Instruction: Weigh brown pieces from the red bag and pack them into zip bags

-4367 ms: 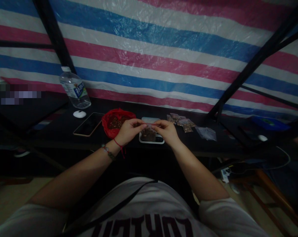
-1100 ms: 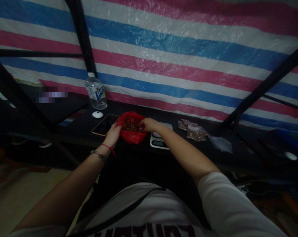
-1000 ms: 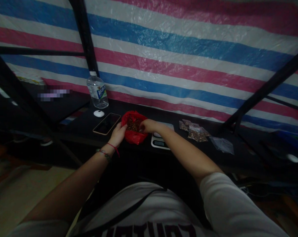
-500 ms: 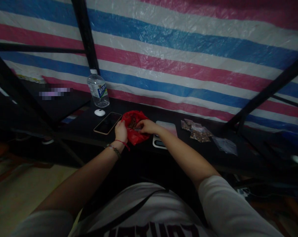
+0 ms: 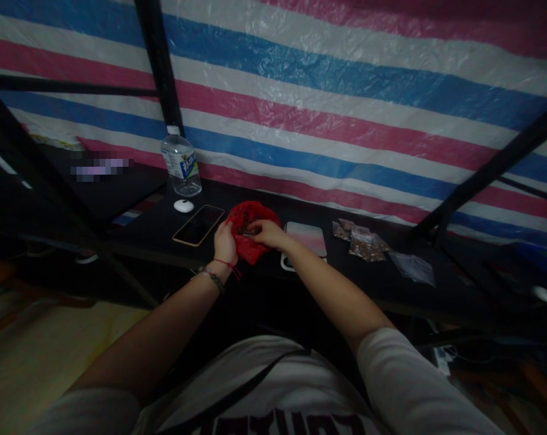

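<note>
Head view
Landmark: the small scale, pale-topped, on the dark table; every place below is told from it.
Red bag: just left of the scale, on the table, its mouth gathered upward, with small brownish pieces showing inside.
Left hand: at the bag's left side, the side away from the scale, fingers curled round the plastic and closed on it.
Right hand: crossing in front of the scale's left edge, fingertips dipped into the bag's mouth; whether they pinch plastic or pieces inside cannot be told in this dim light.
How the bag will likely handle: thin, soft film, light, shapeless, apt to slump and spill its loose contents if the mouth tips; probably slippery and crinkly.
Where to hold: by the bunched rim or neck, one hand each side, with the table bearing the weight.
Phone: further left of the scale, beyond the bag, lying flat.
Water bottle: far left and behind, upright, by the striped tarp.
Small filled packets: right of the scale, in a loose heap.
Empty clear bags: right again, past the packets.
</note>
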